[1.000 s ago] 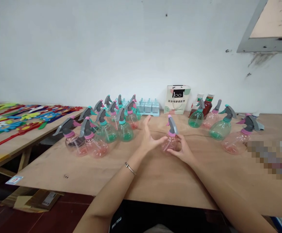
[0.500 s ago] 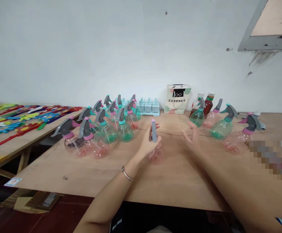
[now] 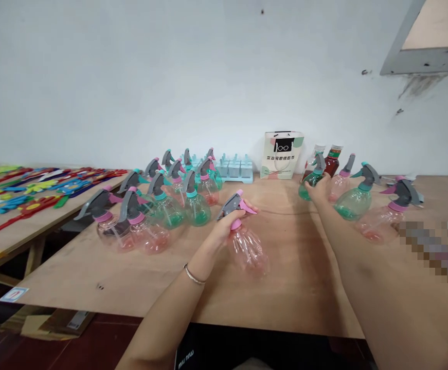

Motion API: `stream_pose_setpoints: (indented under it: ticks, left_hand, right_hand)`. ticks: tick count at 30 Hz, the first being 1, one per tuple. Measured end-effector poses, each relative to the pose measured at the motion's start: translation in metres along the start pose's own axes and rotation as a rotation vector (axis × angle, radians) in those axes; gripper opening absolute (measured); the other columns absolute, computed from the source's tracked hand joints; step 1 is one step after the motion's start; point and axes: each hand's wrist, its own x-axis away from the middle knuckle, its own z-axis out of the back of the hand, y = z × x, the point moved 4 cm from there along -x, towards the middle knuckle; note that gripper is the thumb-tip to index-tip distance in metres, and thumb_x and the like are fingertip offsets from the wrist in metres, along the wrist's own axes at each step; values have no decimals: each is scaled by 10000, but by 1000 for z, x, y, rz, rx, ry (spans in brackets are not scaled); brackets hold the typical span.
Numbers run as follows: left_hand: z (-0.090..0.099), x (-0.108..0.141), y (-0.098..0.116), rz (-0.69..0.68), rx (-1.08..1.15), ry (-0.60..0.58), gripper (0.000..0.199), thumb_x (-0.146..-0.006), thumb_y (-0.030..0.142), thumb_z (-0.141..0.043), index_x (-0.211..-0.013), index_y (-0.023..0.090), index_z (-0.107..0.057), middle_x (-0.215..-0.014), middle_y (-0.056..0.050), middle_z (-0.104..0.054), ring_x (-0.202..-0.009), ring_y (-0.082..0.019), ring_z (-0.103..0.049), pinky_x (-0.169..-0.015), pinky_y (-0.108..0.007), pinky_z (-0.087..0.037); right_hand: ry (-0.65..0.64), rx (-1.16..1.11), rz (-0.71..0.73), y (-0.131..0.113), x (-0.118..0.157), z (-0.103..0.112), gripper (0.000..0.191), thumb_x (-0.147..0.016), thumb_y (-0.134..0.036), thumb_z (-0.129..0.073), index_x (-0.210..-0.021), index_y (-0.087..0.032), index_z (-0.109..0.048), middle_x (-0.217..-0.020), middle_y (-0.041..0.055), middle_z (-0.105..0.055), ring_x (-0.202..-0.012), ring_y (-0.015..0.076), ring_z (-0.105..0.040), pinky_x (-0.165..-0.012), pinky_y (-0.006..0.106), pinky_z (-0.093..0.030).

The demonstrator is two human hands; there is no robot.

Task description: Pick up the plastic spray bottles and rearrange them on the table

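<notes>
My left hand (image 3: 229, 221) is wrapped round the neck of a pink spray bottle (image 3: 249, 252) with a grey head, tilted over the middle of the table. My right hand (image 3: 317, 186) is at a green spray bottle (image 3: 309, 191) at the back right, its fingers round the bottle's body just under the grey head. To the right of that hand stand a pink bottle (image 3: 337, 186), a larger green bottle (image 3: 355, 203) and another pink one (image 3: 378, 223). Several pink and green spray bottles (image 3: 197, 209) are grouped on the left.
Behind are a light blue mould set (image 3: 234, 170), a paper bag (image 3: 281, 156) and dark red bottles (image 3: 332, 162) against the wall. Colourful flower-shaped items (image 3: 40, 205) cover the side table at far left. A blurred patch (image 3: 432, 249) lies at the right of the wooden table (image 3: 150, 288).
My right hand has moved forward from above the table to the green bottle. The pink bottle in my left hand has turned and tilted, with its pink trigger now pointing right.
</notes>
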Motion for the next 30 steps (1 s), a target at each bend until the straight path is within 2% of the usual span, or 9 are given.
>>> stream_pose_setpoints:
  ticks: [4, 10, 15, 18, 21, 23, 25, 28, 30]
  left_hand:
    - [3, -1, -1, 30, 79, 9, 300, -642, 363, -726, -856, 191, -605, -921, -89, -745, -1002, -297, -721, -534, -251, -489]
    - [7, -3, 0, -13, 58, 4, 256, -652, 392, -693, -786, 194, -602, -904, -92, -732, -1045, -334, -702, -698, -384, -572]
    - [0, 0, 6, -73, 61, -89, 240, -638, 388, -694, -764, 203, -608, -884, -88, -719, -1042, -303, -690, -850, -411, -558]
    - [-2, 2, 6, -37, 81, -75, 245, -616, 380, -700, -758, 202, -609, -791, -66, -695, -879, -242, -700, -752, -348, -548]
    - [2, 3, 5, 28, 83, 66, 235, -605, 384, -686, -685, 196, -569, -652, -24, -622, -623, -153, -615, -525, -260, -444]
    - [6, 4, 5, 44, 77, 152, 242, -613, 391, -669, -648, 195, -532, -610, -6, -583, -551, -123, -553, -463, -232, -370]
    - [7, 3, 5, 59, 61, 168, 249, -613, 401, -670, -664, 193, -541, -637, -15, -600, -587, -136, -576, -451, -222, -349]
    - [3, 2, 4, 49, 43, 101, 289, -604, 417, -699, -746, 186, -602, -736, -52, -659, -721, -183, -643, -466, -223, -361]
    - [-1, 2, 5, 17, 41, 73, 290, -618, 419, -705, -759, 185, -608, -740, -53, -661, -729, -185, -642, -478, -228, -375]
  right_hand:
    - [-29, -21, 87, -10, 27, 13, 739, -735, -365, -704, -1338, -69, -397, -1331, 255, -465, -1329, 397, -401, -1143, 564, -303]
    - [-146, -287, 300, -28, 110, 36, 721, -725, -552, -711, -1298, -180, -482, -1238, 159, -518, -1227, 366, -525, -1092, 584, -417]
    - [-347, -433, 322, -49, 170, 47, 694, -795, -564, -681, -1347, -237, -417, -1239, 136, -603, -1178, 335, -605, -1037, 544, -499]
    - [-407, -464, 351, -61, 181, 49, 686, -808, -540, -673, -1360, -235, -404, -1306, 149, -589, -1236, 339, -585, -1079, 549, -469]
    - [-432, -490, 360, -67, 181, 47, 702, -804, -538, -671, -1365, -216, -400, -1345, 165, -572, -1269, 350, -567, -1101, 554, -446]
    - [-435, -496, 356, -68, 179, 47, 701, -804, -544, -667, -1364, -217, -401, -1335, 163, -578, -1270, 352, -566, -1102, 553, -445]
    - [-443, -489, 350, -67, 179, 46, 693, -809, -547, -661, -1364, -220, -404, -1302, 157, -595, -1258, 353, -573, -1098, 558, -447]
    - [-459, -482, 345, -65, 180, 45, 684, -816, -547, -656, -1363, -218, -409, -1273, 155, -605, -1245, 355, -581, -1096, 567, -445]
    - [-461, -490, 346, -65, 180, 45, 691, -819, -549, -656, -1373, -220, -406, -1304, 157, -590, -1269, 353, -567, -1110, 563, -436]
